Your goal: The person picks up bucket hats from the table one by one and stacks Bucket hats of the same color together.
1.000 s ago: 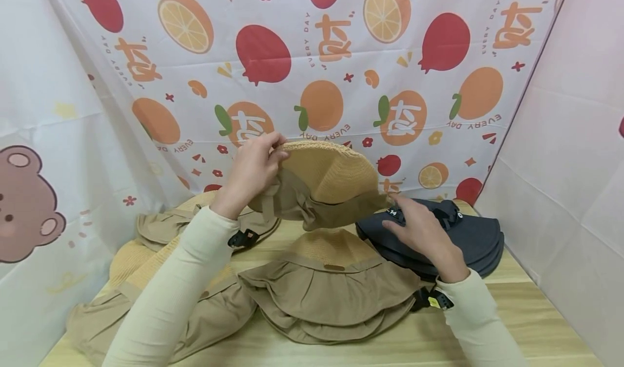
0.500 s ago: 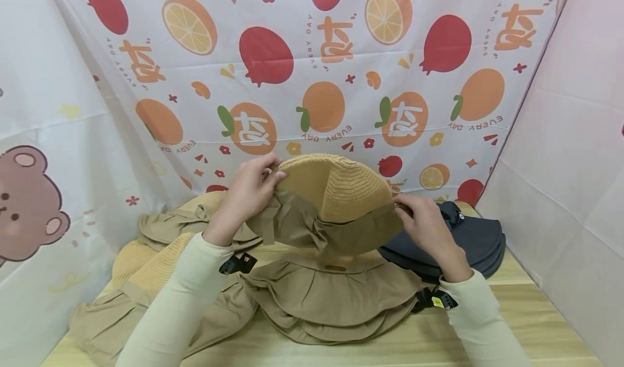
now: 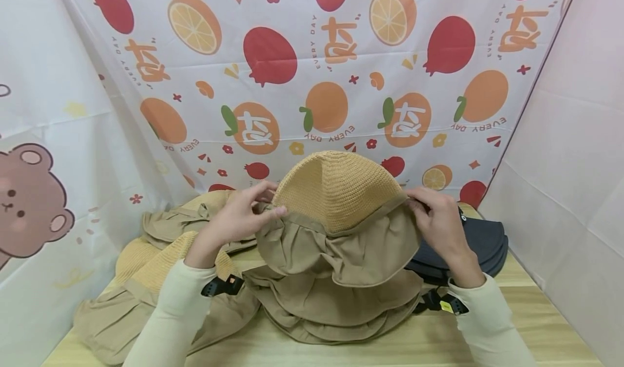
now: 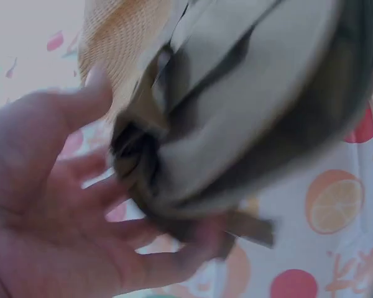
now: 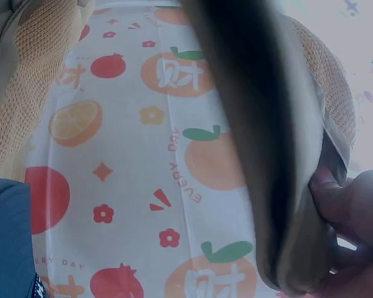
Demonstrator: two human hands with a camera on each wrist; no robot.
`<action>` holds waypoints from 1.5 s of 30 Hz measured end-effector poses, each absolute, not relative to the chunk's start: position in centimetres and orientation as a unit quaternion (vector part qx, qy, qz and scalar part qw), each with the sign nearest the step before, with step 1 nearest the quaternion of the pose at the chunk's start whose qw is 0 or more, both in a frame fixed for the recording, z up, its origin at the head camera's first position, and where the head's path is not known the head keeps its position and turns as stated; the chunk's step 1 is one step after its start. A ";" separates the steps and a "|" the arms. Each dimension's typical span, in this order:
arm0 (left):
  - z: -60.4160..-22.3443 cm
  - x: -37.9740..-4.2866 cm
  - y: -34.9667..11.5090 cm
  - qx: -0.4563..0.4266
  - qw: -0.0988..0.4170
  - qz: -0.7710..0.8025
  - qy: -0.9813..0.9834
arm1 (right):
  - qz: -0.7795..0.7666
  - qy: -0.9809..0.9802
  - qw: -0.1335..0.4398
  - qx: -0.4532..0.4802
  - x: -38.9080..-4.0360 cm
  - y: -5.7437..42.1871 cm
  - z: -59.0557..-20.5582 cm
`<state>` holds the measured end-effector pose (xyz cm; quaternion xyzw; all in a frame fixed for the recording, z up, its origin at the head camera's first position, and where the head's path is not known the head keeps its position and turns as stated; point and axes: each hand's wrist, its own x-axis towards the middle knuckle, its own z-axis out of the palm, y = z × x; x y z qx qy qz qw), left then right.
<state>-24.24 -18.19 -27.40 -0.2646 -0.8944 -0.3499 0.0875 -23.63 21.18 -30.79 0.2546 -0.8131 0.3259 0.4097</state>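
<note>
Sun hat (image 3: 361,194), straw crown up top and ruffled khaki brim below, is held up over a stack of khaki-brimmed hats (image 3: 336,323), though whether they touch can't really be made out. Its right-side brim is pinched between the thumb and fingers of the right hand (image 3: 441,221). Over on the other side, the brim's just touched by the left hand (image 3: 239,215), fingers spread, thumb standing apart from them. More straw hats (image 3: 161,280) are piled off left, navy hats (image 3: 487,242) off right, all on a wood-grain table (image 3: 546,323).
</note>
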 end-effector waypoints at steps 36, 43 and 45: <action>-28.3 -20.6 -21.4 -0.268 0.105 -0.262 -0.921 | 0.283 -0.915 0.080 0.275 -23.0 23.1 -29.8; -28.3 -20.5 -21.2 -0.283 0.078 -0.251 -0.923 | 0.269 -0.918 0.050 0.287 -23.7 23.1 -30.4; -28.3 -20.6 -21.0 -0.287 0.067 -0.244 -0.924 | 0.266 -0.918 0.042 0.291 -23.9 23.2 -30.5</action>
